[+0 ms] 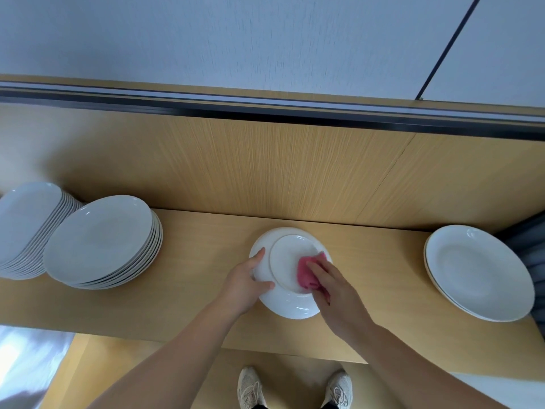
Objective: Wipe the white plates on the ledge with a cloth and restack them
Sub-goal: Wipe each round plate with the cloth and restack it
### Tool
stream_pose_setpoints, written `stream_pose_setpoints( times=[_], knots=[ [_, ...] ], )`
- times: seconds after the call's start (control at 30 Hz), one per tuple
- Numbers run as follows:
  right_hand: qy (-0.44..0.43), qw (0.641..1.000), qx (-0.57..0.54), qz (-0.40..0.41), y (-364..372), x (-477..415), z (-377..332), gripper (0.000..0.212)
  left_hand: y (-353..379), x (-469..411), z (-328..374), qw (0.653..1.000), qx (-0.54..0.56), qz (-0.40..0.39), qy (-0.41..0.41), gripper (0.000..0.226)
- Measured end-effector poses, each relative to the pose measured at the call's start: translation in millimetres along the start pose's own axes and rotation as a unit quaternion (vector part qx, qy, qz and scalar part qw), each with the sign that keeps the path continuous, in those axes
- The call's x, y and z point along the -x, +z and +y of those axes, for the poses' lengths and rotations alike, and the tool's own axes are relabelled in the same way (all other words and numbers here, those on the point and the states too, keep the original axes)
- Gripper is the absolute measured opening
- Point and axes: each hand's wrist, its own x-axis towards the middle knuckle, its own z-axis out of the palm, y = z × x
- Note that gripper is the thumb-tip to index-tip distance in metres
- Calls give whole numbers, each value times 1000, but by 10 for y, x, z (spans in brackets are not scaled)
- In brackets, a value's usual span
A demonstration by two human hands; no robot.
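A white plate lies upside down on the wooden ledge, its foot ring facing up. My left hand grips its left rim, thumb on the underside and a finger along the edge. A pink cloth lies on the right part of the plate's base, held down by my right hand. Two tall stacks of white plates stand at the left, one nearer and one at the frame edge. A short stack of white plates sits at the right.
The ledge backs onto a wood-panelled wall with a dark rail above. A dark pleated thing touches the right stack. My two shoes stand on the floor below the ledge's front edge.
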Motion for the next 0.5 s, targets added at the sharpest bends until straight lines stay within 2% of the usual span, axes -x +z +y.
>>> stream_pose_setpoints(
  times=[0.1,0.23,0.33,0.43,0.5],
  knots=[
    [-88,986,116,-75,113,-35,25,49,-3,-8,-2,1000,10,-4,-3,82],
    [-21,978,164,-125,48,-123,151,49,3,-37,-15,1000,11,-3,-6,82],
    [-53,982,151,-103,4,-287,162,59,40,-53,-23,1000,-4,-8,0,84],
    [-32,983,155,-92,-18,-498,155,40,60,-72,-20,1000,-4,-10,2,84],
    [-33,983,162,-85,-29,-645,80,40,58,-90,-22,1000,-3,-12,0,84]
  ],
)
